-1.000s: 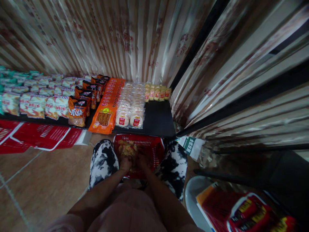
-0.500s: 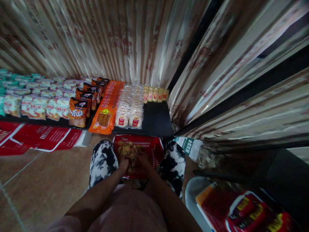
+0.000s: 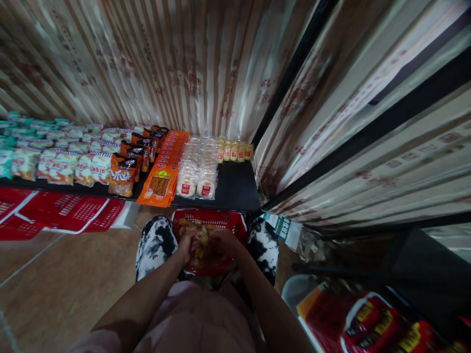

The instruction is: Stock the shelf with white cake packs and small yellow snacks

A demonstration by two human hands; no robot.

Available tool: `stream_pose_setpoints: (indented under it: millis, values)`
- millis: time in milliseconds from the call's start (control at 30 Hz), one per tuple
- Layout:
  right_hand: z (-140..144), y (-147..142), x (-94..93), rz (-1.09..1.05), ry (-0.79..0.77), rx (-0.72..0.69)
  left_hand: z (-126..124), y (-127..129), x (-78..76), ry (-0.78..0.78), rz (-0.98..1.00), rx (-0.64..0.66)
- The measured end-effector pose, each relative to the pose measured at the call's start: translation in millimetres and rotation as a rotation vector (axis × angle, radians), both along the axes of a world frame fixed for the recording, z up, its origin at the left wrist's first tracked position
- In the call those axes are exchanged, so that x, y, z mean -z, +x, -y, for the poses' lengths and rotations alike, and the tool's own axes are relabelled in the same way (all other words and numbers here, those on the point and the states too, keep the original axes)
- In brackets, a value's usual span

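Between my knees stands a red plastic basket (image 3: 233, 223) with a pile of small yellow-brown wrapped snack packets (image 3: 200, 252) in it. My left hand (image 3: 187, 245) reaches in from the left, its fingers closed around packets at the top of the pile. Opposite it, my right hand (image 3: 225, 242) has its fingers bent in against the same packets. The two hands are close together, with packets showing between them. Dim light and blur hide the exact fingertip positions.
Ahead is a black shelf (image 3: 237, 186) with rows of white packets (image 3: 59, 166), black-orange bags (image 3: 123, 174), flat orange packs (image 3: 160, 181), round white crackers (image 3: 195, 181) and small yellow packets (image 3: 234, 149). Red baskets (image 3: 73, 211) lie below left. A tub (image 3: 294, 289) with red packs sits at right.
Both hands have risen slightly from the pile and drawn closer together, with packets now between them. The view has shifted a little.
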State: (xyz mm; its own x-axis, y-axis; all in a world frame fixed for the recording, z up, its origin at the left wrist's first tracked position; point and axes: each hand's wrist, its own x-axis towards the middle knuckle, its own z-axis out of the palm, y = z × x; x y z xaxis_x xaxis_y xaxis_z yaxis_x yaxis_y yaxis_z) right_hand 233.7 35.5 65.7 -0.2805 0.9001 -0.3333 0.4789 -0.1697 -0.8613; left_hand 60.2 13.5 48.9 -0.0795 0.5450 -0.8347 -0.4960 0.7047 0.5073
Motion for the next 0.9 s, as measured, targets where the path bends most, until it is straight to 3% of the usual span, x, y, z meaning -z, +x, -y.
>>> stream_pose_setpoints:
  millis: [233,400,467,700,900]
  values:
    - [-4,6,-3.3,-0.086,-0.073,0.149,5,1,-20.1,0.076,0.127,0.012]
    - [-6,-3,-2.0,-0.334,-0.188,0.469,7,1,-32.2,0.104,0.144,0.005]
    - [-6,-5,-3.6,-0.399,-0.194,0.529,7,2,-36.9,0.107,0.139,0.002]
    - [-3,-4,-8.4,-0.373,-0.096,0.479,1,7,-50.2,0.177,0.113,-0.044]
    - [-7,1,-13.4,-0.167,0.262,0.284,-4,11,-61.6,0.202,0.11,-0.082]
